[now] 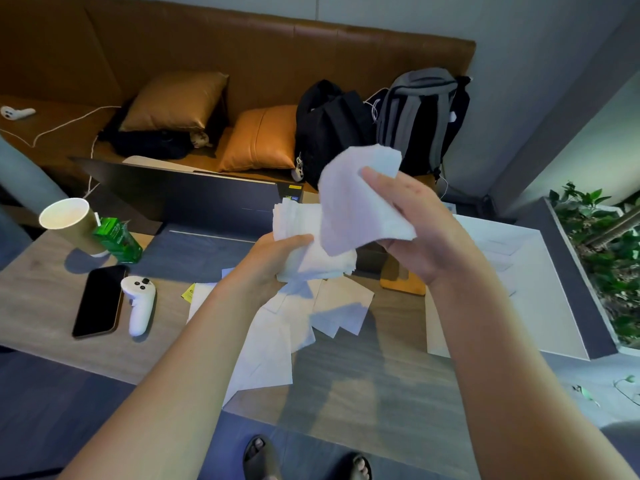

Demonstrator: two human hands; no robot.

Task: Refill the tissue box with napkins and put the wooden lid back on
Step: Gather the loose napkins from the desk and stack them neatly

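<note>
White napkins held in both hands above the table.

Left hand (273, 261) grips the napkin stack (298, 233) from below, thumb curled over its near edge. Right hand (415, 230) pinches a single napkin (353, 202), which touches the stack at its 2 o'clock. Loose napkins (277, 334) lie on the wooden table (381, 368) at 6 o'clock of the stack. Wooden lid (403, 284) lies at 4 o'clock, partly hidden. Phone (98, 301), controller (140, 303) and paper cup (74, 223) sit at 9 o'clock; brown sofa (207, 46) at 12.
</note>
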